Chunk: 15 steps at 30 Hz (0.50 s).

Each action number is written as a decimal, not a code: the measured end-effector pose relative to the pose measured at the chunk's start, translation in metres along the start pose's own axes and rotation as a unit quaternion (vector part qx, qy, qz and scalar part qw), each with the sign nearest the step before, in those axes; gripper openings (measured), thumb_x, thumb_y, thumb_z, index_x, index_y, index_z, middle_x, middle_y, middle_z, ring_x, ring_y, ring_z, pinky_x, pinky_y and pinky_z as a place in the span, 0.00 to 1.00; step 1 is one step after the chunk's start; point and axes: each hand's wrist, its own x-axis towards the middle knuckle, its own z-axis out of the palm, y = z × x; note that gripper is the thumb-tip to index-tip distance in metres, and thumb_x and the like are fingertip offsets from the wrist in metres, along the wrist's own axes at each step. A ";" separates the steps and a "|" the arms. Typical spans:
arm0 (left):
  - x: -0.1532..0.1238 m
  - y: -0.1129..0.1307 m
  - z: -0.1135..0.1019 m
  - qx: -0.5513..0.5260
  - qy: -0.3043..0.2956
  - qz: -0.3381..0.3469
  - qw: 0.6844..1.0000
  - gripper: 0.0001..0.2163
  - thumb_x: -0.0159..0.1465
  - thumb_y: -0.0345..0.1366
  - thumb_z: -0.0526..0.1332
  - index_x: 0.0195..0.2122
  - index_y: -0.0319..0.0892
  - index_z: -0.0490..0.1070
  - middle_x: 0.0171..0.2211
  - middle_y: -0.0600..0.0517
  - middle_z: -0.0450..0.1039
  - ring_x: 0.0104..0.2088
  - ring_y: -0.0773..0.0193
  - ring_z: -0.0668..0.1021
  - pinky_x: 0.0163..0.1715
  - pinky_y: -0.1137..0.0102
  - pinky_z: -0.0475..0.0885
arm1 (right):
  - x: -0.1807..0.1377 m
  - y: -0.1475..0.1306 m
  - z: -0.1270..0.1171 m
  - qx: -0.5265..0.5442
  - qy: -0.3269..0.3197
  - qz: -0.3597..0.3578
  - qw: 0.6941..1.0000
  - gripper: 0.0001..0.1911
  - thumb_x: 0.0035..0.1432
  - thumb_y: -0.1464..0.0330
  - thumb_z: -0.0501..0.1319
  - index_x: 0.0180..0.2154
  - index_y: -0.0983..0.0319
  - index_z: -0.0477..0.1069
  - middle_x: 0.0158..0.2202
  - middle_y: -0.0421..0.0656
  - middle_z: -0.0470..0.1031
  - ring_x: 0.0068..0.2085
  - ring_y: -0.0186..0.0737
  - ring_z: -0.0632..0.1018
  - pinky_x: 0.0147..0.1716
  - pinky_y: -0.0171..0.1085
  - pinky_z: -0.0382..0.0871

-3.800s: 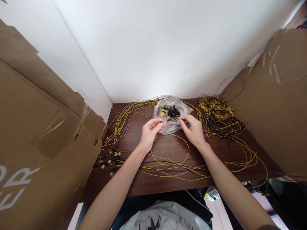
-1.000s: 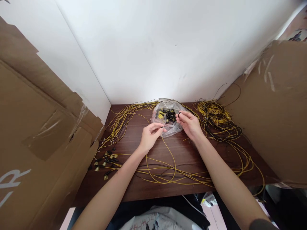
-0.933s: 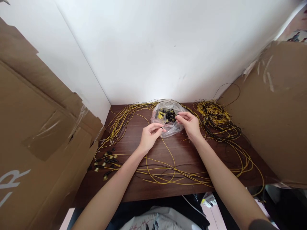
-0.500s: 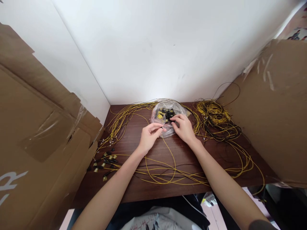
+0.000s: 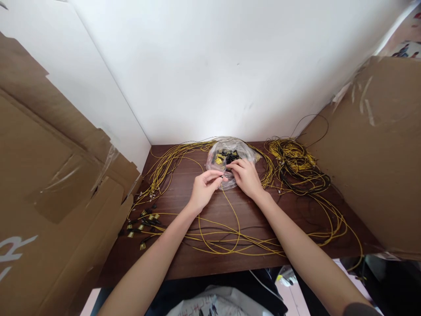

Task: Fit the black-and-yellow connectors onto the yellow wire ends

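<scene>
The yellow cable [image 5: 234, 210] loops up off the table [image 5: 184, 193], its tip pinched between the thumb and forefinger of the left hand [image 5: 204, 189]. Just beside it, the right hand [image 5: 246, 177] arches palm-down, fingertips bunched at the edge of the plastic bag [image 5: 219, 154]; I cannot tell whether they hold anything.

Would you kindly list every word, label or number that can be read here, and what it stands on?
"R": large white letter, cut by the picture's edge, on the left cardboard; the mark below it is unreadable.
Print on the white bag at the bottom edge: too blurred to read.
Plastic bag, yellow cables: no text.
</scene>
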 end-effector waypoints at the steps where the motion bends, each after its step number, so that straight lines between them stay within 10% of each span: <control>1: 0.000 0.000 0.000 -0.001 0.000 0.000 1.000 0.09 0.55 0.35 0.63 0.35 0.37 0.72 0.31 0.46 0.79 0.28 0.67 0.76 0.28 0.74 0.67 | 0.000 0.001 0.001 -0.003 0.001 0.003 1.000 0.14 0.61 0.75 0.52 0.44 0.60 0.73 0.40 0.46 0.74 0.43 0.45 0.70 0.41 0.43 0.62; 15: 0.001 -0.001 0.000 -0.003 -0.006 0.004 1.000 0.09 0.55 0.35 0.63 0.36 0.37 0.72 0.32 0.47 0.78 0.31 0.66 0.77 0.29 0.73 0.68 | 0.001 0.003 0.004 0.001 0.014 0.023 1.000 0.09 0.60 0.69 0.57 0.38 0.59 0.76 0.34 0.45 0.72 0.40 0.44 0.69 0.39 0.43 0.62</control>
